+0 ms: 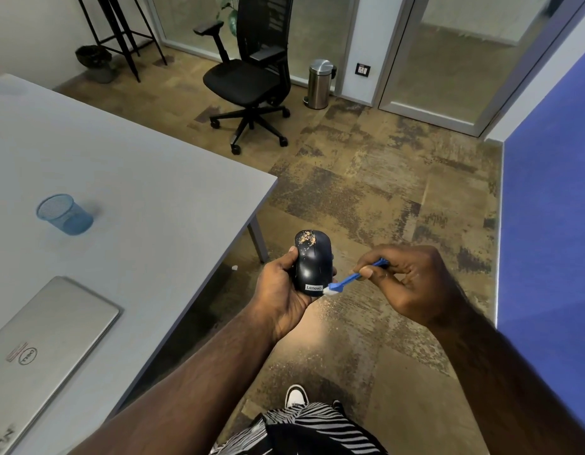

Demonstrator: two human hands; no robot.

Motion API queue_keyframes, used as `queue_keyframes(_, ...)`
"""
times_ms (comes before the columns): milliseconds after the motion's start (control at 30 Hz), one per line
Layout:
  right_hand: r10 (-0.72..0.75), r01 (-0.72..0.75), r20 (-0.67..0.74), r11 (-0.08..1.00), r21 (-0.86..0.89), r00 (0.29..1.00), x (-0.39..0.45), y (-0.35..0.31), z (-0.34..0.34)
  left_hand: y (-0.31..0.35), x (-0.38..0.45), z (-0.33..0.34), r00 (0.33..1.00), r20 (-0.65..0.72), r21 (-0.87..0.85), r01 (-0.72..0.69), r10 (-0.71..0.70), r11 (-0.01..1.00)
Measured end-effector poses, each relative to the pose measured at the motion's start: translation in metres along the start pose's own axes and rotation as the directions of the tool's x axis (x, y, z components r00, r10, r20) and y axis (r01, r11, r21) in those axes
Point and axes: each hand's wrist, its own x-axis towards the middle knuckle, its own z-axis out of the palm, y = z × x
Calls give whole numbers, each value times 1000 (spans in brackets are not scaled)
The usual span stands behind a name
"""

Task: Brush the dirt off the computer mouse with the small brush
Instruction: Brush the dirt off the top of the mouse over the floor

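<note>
Two bare hands, held out over the carpeted floor (366,178) just off the corner of the grey worktop (127,165). Left hand (281,290): grip wrapped around a dark computer mouse (312,262), thumb along its left side, palm under its near end, the mouse lifted clear of the worktop with its buttons pointing away from the wearer. Mouse condition: pale tan dirt (306,238) speckled over the far end near the wheel; a small label reading Lenovo at the near end. Right hand (412,280): grip pinched on the handle of a small blue brush (350,280), thumb and forefinger pressed together around it. Brush: white bristle head at the near right edge of the mouse, beside the label; whether the bristles touch cannot be told. On the worktop, well apart from the hands: one blue mesh cup (64,214), and one closed silver laptop (45,349) at the near left. Further back on the floor: one black office chair (251,77) and one steel pedal bin (320,83), near a glass partition. Blue wall panel (547,224) at right. Below the arms, a striped garment and one white shoe (296,395).
</note>
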Motion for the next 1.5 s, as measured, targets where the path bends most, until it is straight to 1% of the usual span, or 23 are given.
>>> queue_keyframes(100,-8,14,-113,998,53,994,0,2,-2,0,-1,1,1000,9,1,-6,6,1000)
queue_keyframes(133,-15,22,-122,999,50,992,0,2,-2,1,-1,0,1000,9,-1,-9,9,1000)
queue_keyframes(233,0,1,-34,999,35,999,-4,4,0,3,0,-3,1000,12,-27,-8,9,1000)
queue_keyframes(300,32,-31,-33,999,36,999,-7,6,0,4,0,-4,1000,18,-18,-10,10,1000)
queue_keyframes(433,56,-46,-118,995,84,991,-8,8,2,3,1,-4,999,34,-53,-8,10,999)
queue_keyframes(500,71,-61,-157,996,70,985,-7,6,7,1,1,-4,999,36,-50,-1,3,999)
queue_keyframes(600,121,-111,-255,992,55,959,-5,5,8,-2,-1,-3,999,47,-29,14,-13,999)
queue_keyframes(633,124,-111,-244,992,64,962,-5,5,7,-2,-2,-3,999,46,-34,14,-12,999)
queue_keyframes(733,82,-70,-154,994,82,985,-5,-1,5,-1,-2,-4,999,50,-49,13,-11,999)
queue_keyframes(900,84,-56,-206,989,135,975,2,-12,7,-2,-3,-5,997,73,-1,24,-23,1000)
queue_keyframes(1033,48,-18,-194,988,155,980,9,-24,14,-5,-4,-6,995,93,26,26,-28,999)
queue_keyframes(1100,16,5,-157,991,133,988,12,-29,18,-6,-3,-8,995,99,32,17,-20,999)
queue_keyframes(1200,-30,35,-91,998,48,995,14,-34,24,-8,-2,-9,993,113,12,13,-14,1000)
queue_keyframes(1300,-68,65,-80,997,-39,994,17,-36,28,-9,-2,-10,992,126,-2,18,-17,1000)
queue_keyframes(1367,-64,53,-109,994,-96,992,21,-35,29,-10,-1,-10,992,128,-12,13,-11,1000)
queue_keyframes(1433,-30,6,-171,990,-138,985,27,-33,27,-9,-2,-8,993,122,-24,9,-6,1000)
queue_keyframes(1500,6,-40,-239,989,-139,971,31,-33,25,-8,-2,-8,993,118,-36,22,-17,999)
